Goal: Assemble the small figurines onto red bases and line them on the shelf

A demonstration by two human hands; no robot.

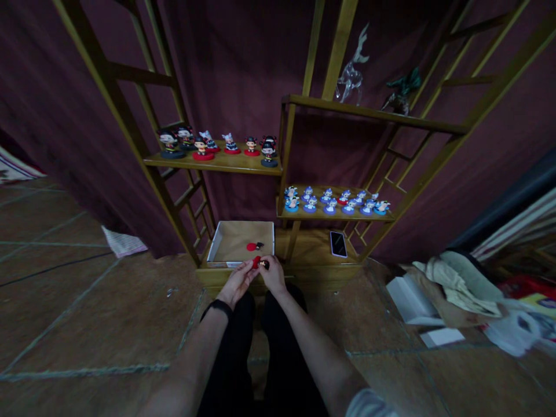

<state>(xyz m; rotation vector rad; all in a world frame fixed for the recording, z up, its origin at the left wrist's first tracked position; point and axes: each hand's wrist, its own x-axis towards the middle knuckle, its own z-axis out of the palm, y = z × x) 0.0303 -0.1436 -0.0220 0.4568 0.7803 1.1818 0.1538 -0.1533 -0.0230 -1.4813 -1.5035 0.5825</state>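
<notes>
Clamping fingers of our left hand on a red base and right hand on a figurine, we were seemingly joining them, which called for careful alignment.

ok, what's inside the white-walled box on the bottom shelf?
Inside the box: one small red-and-dark figurine, apparently lying down. The left hand and right hand, with the held figurine, cover part of the near right edge; anything hidden there can't be told.

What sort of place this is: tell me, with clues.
Likely a room in a home, perhaps a living room: a wooden display shelf holds small figurines, and a dark curtain hangs behind it.
</notes>
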